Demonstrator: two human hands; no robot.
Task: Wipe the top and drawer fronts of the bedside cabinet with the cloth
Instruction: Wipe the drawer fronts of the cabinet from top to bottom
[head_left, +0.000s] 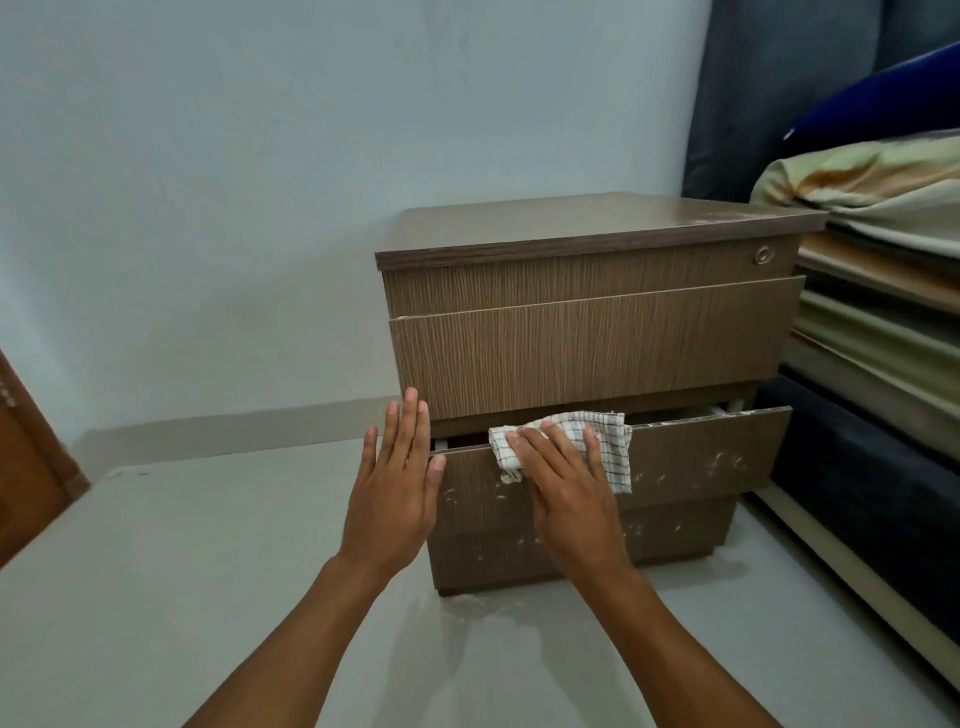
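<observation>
The brown wood-grain bedside cabinet (592, 358) stood on the pale floor (208, 597) against the light wall (260, 156), with a bed (883, 322) piled with folded bedding just to its right. Its top (597, 221) carried a faint whitish smear near the right far corner, and a small round lock (762, 254) sat at the right end of the narrow upper drawer front (571, 283). The tall middle drawer front (592, 358) was shut, while the lower drawer front (701, 462) stood pulled out toward the viewer, tilted so that its right end sat higher, and it was flecked with white marks. The white checked cloth (613, 441) was draped over the top edge of that lower drawer front, left of its middle. The right hand (566, 488) lay flat on the cloth with fingers spread, pressing it against the drawer front rather than gripping it. The left hand (397, 478) was held wide and flat with fingers straight and together, holding nothing, at the left end of the lower drawer, its thumb touching the top left corner of the front. More white flecks showed on the plinth (649, 535) below and on the floor near the cabinet's base.
</observation>
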